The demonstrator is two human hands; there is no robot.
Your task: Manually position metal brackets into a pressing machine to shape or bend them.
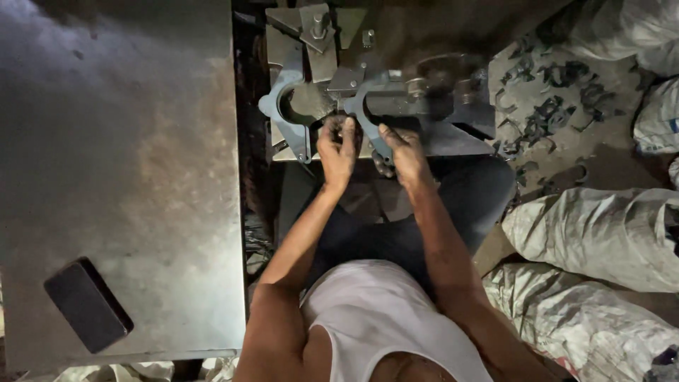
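One dark rectangular block (88, 304) lies on the near left of the grey counter (120, 141). Three white sacks (601, 233) sit right on the floor. Farther, the left hand (337, 150) and right hand (403, 154) have fingers clenched on one curved grey metal bracket (368, 117); a second bracket (281, 106) lies left of it

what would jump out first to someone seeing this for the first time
At top centre, the left hand and right hand grip a curved grey metal bracket at a dark machine. A big steel table fills the left, a dark flat block near its lower corner. Pale sacks and scattered metal offcuts lie right.
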